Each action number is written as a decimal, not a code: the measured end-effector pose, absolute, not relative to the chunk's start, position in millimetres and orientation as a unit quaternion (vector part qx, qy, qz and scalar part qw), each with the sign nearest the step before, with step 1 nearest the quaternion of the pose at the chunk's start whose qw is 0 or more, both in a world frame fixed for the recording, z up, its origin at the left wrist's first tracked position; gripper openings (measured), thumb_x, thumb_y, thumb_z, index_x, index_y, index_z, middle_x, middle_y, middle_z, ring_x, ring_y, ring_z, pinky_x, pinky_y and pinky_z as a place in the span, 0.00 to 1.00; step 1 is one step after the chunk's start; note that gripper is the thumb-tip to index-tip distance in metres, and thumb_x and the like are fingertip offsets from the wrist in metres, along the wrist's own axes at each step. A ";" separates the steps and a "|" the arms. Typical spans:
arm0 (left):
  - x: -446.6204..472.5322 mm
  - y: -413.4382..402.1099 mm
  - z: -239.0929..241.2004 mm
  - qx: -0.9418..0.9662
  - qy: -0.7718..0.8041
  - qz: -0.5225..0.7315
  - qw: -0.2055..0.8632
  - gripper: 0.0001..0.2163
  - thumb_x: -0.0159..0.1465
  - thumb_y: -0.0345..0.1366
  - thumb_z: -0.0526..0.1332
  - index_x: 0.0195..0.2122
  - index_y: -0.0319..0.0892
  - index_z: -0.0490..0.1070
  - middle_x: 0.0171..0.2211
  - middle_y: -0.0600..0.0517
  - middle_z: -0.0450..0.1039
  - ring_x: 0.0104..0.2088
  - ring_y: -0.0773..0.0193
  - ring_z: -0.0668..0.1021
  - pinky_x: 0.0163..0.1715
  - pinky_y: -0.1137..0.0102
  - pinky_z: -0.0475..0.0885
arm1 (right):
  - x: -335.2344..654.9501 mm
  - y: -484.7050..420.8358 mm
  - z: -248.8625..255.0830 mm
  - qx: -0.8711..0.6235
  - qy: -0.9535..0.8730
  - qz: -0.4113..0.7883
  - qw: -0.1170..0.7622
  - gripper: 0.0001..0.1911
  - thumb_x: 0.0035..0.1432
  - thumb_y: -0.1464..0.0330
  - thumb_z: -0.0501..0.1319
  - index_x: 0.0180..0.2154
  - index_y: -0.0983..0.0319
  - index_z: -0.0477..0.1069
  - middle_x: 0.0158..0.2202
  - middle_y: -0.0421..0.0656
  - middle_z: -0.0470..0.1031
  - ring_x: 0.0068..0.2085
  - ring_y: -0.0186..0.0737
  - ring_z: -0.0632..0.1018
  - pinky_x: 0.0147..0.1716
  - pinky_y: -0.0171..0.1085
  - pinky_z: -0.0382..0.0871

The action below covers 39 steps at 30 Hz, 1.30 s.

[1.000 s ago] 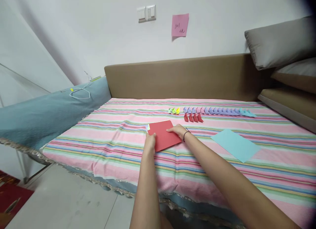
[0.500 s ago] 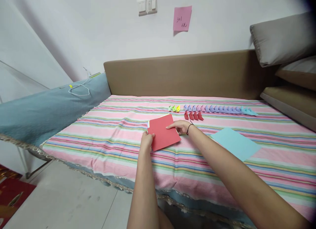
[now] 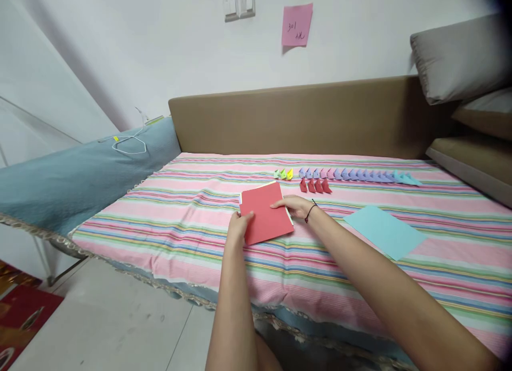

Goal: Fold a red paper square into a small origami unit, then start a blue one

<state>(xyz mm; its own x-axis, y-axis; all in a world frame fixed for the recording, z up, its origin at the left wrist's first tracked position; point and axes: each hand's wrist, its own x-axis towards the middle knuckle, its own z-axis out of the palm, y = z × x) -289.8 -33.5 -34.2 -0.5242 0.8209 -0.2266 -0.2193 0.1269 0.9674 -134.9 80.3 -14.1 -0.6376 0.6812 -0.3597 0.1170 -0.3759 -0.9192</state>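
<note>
A stack of coloured paper (image 3: 265, 222) with a red sheet on top is held above the striped cloth. My left hand (image 3: 238, 227) grips its left edge, thumb on the red face. From the right side my right hand (image 3: 294, 204) clasps it, thumb also on top and the other fingers underneath. Pale and yellowish edges of other sheets peek out along the top and right. Beyond the stack stand several red folded paper pieces (image 3: 316, 186) in a short row. Behind them runs a longer row of purple, pink and blue folded pieces (image 3: 352, 175).
A light blue paper sheet (image 3: 384, 231) lies flat to the right of my right forearm. Green and yellow folded pieces (image 3: 284, 174) sit left of the long row. Cushions (image 3: 460, 62) are piled at the right, and a white cable (image 3: 130, 146) rests on the blue armrest (image 3: 92, 174).
My left thumb has slid slightly further onto the red sheet. Both hands keep hold of the stack in nearly the same place; the camera view has shifted a little.
</note>
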 end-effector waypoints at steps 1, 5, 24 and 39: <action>-290.5 -35.4 -31.8 0.249 0.616 0.617 0.421 0.20 0.44 0.38 0.71 0.37 0.38 0.70 0.32 0.43 0.78 0.36 0.52 0.79 0.37 0.60 0.73 | -133.4 78.1 -10.0 -0.361 -0.530 0.739 0.208 0.12 0.45 0.75 0.68 0.35 0.67 0.72 0.37 0.48 0.78 0.37 0.42 0.78 0.40 0.41 0.73; -293.4 -43.1 -15.3 0.302 0.584 0.645 0.389 0.22 0.45 0.44 0.71 0.38 0.38 0.70 0.39 0.41 0.77 0.39 0.52 0.78 0.40 0.60 0.72 | -128.9 68.2 6.0 -0.276 -0.552 0.728 0.298 0.21 0.37 0.73 0.71 0.37 0.63 0.72 0.41 0.47 0.79 0.39 0.45 0.79 0.42 0.43 0.73; -292.0 -34.4 -26.8 0.468 0.551 0.648 0.241 0.21 0.56 0.33 0.63 0.49 0.44 0.59 0.50 0.47 0.68 0.53 0.61 0.69 0.54 0.68 0.63 | -139.8 60.3 -32.6 -0.233 -0.615 0.623 0.423 0.30 0.33 0.63 0.73 0.42 0.61 0.71 0.46 0.46 0.77 0.48 0.46 0.75 0.49 0.43 0.68; -291.2 -36.9 -15.9 0.506 0.560 0.644 0.125 0.38 0.52 0.39 0.68 0.61 0.46 0.49 0.61 0.42 0.56 0.60 0.55 0.62 0.58 0.63 0.58 | -138.3 65.0 -27.7 -0.234 -0.625 0.599 0.443 0.35 0.30 0.65 0.74 0.44 0.60 0.69 0.46 0.45 0.76 0.48 0.45 0.75 0.49 0.42 0.68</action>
<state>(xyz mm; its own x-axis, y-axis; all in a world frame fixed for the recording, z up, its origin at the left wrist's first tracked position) -291.2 -36.9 -15.9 -0.4570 0.7278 0.5112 0.4046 -0.3418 0.8483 -138.3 65.0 -27.7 -0.4988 0.8224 0.2736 -0.2376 0.1738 -0.9557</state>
